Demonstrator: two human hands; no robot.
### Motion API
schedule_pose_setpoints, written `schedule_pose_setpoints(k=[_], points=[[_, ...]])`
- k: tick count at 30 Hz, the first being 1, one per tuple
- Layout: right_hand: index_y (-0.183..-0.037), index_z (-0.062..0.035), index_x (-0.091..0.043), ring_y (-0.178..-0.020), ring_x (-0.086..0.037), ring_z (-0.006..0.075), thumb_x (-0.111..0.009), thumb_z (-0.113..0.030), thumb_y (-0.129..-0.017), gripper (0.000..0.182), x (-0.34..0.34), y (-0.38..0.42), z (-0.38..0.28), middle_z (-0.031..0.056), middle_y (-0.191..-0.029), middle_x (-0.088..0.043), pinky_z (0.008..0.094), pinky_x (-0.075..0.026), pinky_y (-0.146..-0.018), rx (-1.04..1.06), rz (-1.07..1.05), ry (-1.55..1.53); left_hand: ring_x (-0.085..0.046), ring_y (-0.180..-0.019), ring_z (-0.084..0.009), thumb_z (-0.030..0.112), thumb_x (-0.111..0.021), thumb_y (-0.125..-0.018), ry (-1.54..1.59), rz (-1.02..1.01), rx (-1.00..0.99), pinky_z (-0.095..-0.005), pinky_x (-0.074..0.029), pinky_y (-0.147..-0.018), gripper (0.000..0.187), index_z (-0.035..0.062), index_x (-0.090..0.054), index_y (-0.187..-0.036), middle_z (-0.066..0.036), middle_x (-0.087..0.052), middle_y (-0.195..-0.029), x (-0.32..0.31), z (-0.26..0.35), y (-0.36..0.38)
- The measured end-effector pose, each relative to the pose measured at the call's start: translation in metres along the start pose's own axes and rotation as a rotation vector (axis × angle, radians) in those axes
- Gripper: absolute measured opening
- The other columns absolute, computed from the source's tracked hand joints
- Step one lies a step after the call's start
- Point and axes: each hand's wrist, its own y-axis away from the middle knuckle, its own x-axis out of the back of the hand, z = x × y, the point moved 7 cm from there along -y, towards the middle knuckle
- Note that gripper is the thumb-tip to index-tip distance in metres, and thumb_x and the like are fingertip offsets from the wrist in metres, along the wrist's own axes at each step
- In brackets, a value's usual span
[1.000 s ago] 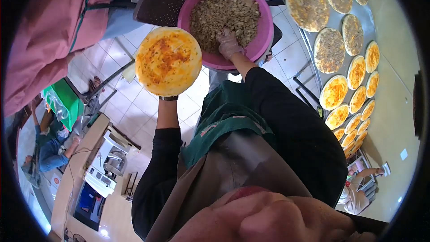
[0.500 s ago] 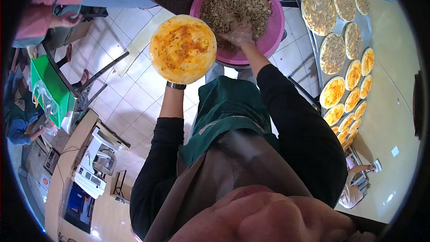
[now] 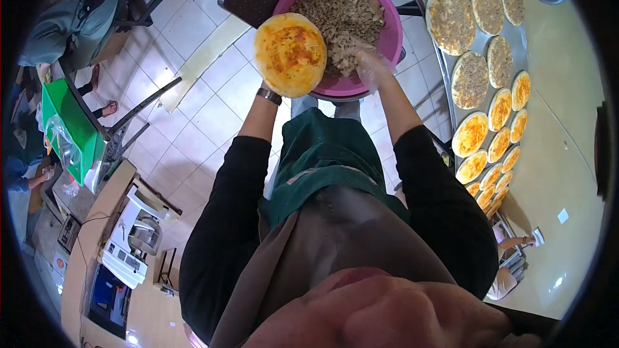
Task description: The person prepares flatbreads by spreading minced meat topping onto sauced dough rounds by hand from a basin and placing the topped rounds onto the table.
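Observation:
A round flatbread [image 3: 290,55] with an orange-red sauce on top rests on my left hand [image 3: 265,87], held up from below. The bread hides most of that hand; a watch sits on the wrist. It overlaps the left rim of a pink tub [image 3: 394,35] filled with a crumbly brown minced mixture [image 3: 325,9]. My right hand [image 3: 372,66], in a clear plastic glove, is at the tub's right side, its fingers closed around a clump of the mixture close to the bread.
On the right, a metal tray [image 3: 474,48] bears several flatbreads, some covered with mince [image 3: 450,20], others only sauced [image 3: 470,134]. A green tray [image 3: 64,100] and a white mixer [image 3: 129,245] stand to the left. Other people are at the left and far right.
My left hand has brought the flatbread rightward to the tub and tilted it. My right hand has drawn back out of the mixture with a clump. A person at upper left has shifted.

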Motion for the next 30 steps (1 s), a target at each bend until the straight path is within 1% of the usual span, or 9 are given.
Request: schedule_pose_setpoints(k=[5,7,11,13,17,19,25,28,30], points=[[-0.14,0.0013,-0.046,-0.111,-0.062,0.0241,-0.064,-0.01,-0.085,0.059,-0.01,0.034,-0.043,0.0131,-0.123,-0.064,0.0342,-0.046,-0.102,0.197,-0.142,-0.089,-0.05,-0.127,-0.0327,0.052,-0.044,-0.098,0.016,-0.081,0.116,-0.0542,-0.042,-0.106,0.059,0.0109,-0.046,-0.141,-0.014,-0.05,-0.142,-0.023,-0.047,-0.035],[-0.115,-0.0028,-0.067,-0.097,-0.065,0.0232,-0.064,-0.004,-0.084,0.031,-0.008,0.023,-0.063,0.0101,-0.114,-0.067,0.0327,-0.05,-0.09,0.522,-0.071,0.173,-0.05,-0.127,-0.0327,0.051,-0.044,-0.098,0.025,-0.104,0.152,-0.0542,-0.043,-0.106,0.059,0.0109,-0.046,-0.141,-0.014,-0.05,-0.142,-0.031,-0.063,-0.043],[-0.109,-0.0017,-0.07,-0.097,-0.065,0.0233,-0.064,-0.011,-0.086,0.026,0.019,0.003,-0.061,0.0106,-0.109,-0.068,0.0324,-0.05,-0.092,0.405,0.236,0.847,-0.05,-0.127,-0.0326,0.051,-0.044,-0.099,0.036,-0.129,0.199,-0.0541,-0.043,-0.105,0.058,0.0109,-0.046,-0.141,-0.014,-0.05,-0.142,-0.036,-0.079,-0.044],[-0.12,-0.0004,-0.065,-0.108,-0.06,0.0202,-0.067,-0.024,-0.09,0.038,0.024,-0.019,-0.039,0.0091,-0.127,-0.06,0.0315,-0.044,-0.1,0.41,-0.006,0.281,-0.05,-0.127,-0.0326,0.051,-0.044,-0.099,0.045,-0.141,0.211,-0.054,-0.043,-0.105,0.058,0.0109,-0.046,-0.141,-0.014,-0.05,-0.142,-0.036,-0.08,-0.041],[-0.127,-0.0037,-0.061,-0.108,-0.06,0.0203,-0.066,-0.029,-0.092,0.044,0.031,-0.006,-0.022,0.0115,-0.125,-0.061,0.031,-0.043,-0.102,0.309,-0.103,0.118,-0.051,-0.126,-0.0326,0.05,-0.044,-0.099,0.067,-0.159,0.228,-0.0539,-0.044,-0.105,0.058,0.0109,-0.046,-0.141,-0.014,-0.05,-0.141,-0.034,-0.078,-0.036],[-0.127,-0.0084,-0.06,-0.114,-0.06,0.0346,-0.056,-0.035,-0.095,0.042,0.032,0.007,-0.039,0.0201,-0.119,-0.064,0.0397,-0.047,-0.099,0.445,0.191,0.841,-0.051,-0.126,-0.0325,0.05,-0.044,-0.099,0.08,-0.177,0.238,-0.0538,-0.044,-0.105,0.057,0.0109,-0.046,-0.141,-0.014,-0.05,-0.141,-0.034,-0.077,-0.035],[-0.143,-0.0107,-0.045,-0.137,-0.04,0.0346,-0.051,-0.032,-0.1,0.048,-0.033,0.045,-0.028,0.0206,-0.145,-0.043,0.0446,-0.034,-0.113,1.022,0.109,1.173,-0.053,-0.124,-0.0317,0.053,-0.047,-0.096,0.156,-0.109,0.276,-0.051,-0.046,-0.102,0.062,0.0134,-0.045,-0.143,-0.012,-0.051,-0.142,-0.011,-0.067,-0.029],[-0.151,-0.0118,-0.031,-0.14,-0.034,0.0382,-0.045,-0.033,-0.102,0.055,0.014,-0.006,0.036,0.0211,-0.153,-0.032,0.043,-0.026,-0.118,0.588,0.328,1.475,-0.054,-0.123,-0.0309,0.054,-0.049,-0.095,0.162,-0.233,0.231,-0.0501,-0.046,-0.103,0.062,0.0131,-0.046,-0.142,-0.011,-0.053,-0.14,-0.016,-0.059,-0.023],[-0.152,-0.0117,-0.028,-0.141,-0.032,0.0395,-0.046,-0.032,-0.1,0.059,-0.01,0.03,0.003,0.0211,-0.155,-0.029,0.0441,-0.023,-0.118,0.752,0.301,1.243,-0.054,-0.123,-0.0308,0.054,-0.049,-0.095,0.155,-0.235,0.222,-0.0497,-0.046,-0.103,0.062,0.0132,-0.046,-0.142,-0.011,-0.054,-0.139,-0.018,-0.057,-0.022]])
